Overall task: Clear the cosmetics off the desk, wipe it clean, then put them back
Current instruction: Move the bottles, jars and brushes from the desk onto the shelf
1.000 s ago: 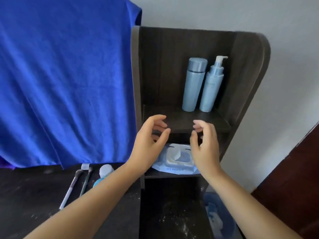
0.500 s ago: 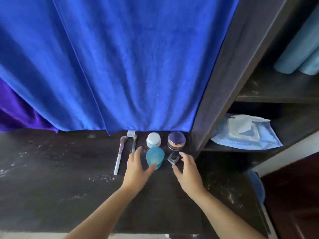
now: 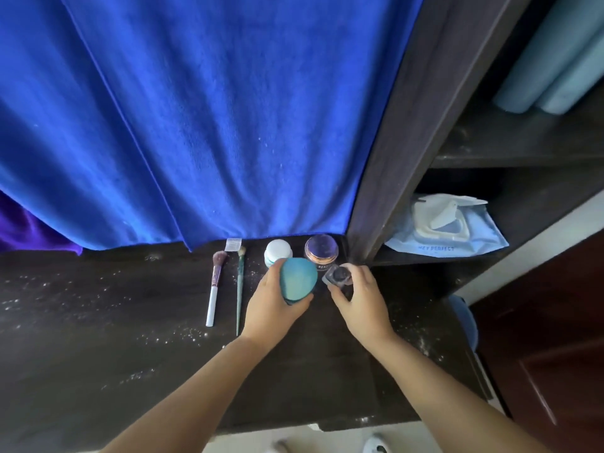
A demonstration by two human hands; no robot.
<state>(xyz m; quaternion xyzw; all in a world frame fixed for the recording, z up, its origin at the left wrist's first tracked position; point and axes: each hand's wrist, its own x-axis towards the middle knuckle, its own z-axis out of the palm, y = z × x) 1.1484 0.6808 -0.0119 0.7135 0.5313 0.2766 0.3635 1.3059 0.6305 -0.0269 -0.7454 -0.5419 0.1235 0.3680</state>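
Both hands lifting cosmetics off the dusty surface [image 3: 98, 322]

Left hand [image 3: 271, 308] holds the teal case [image 3: 298, 280]; right hand [image 3: 362, 299] pinches the small jar [image 3: 338, 275], whose narrow grip could slip and topple 2 far jars.

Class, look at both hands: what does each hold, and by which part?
Left hand grips the teal egg-shaped case around its sides; right hand pinches the small clear dark-topped jar by its sides.
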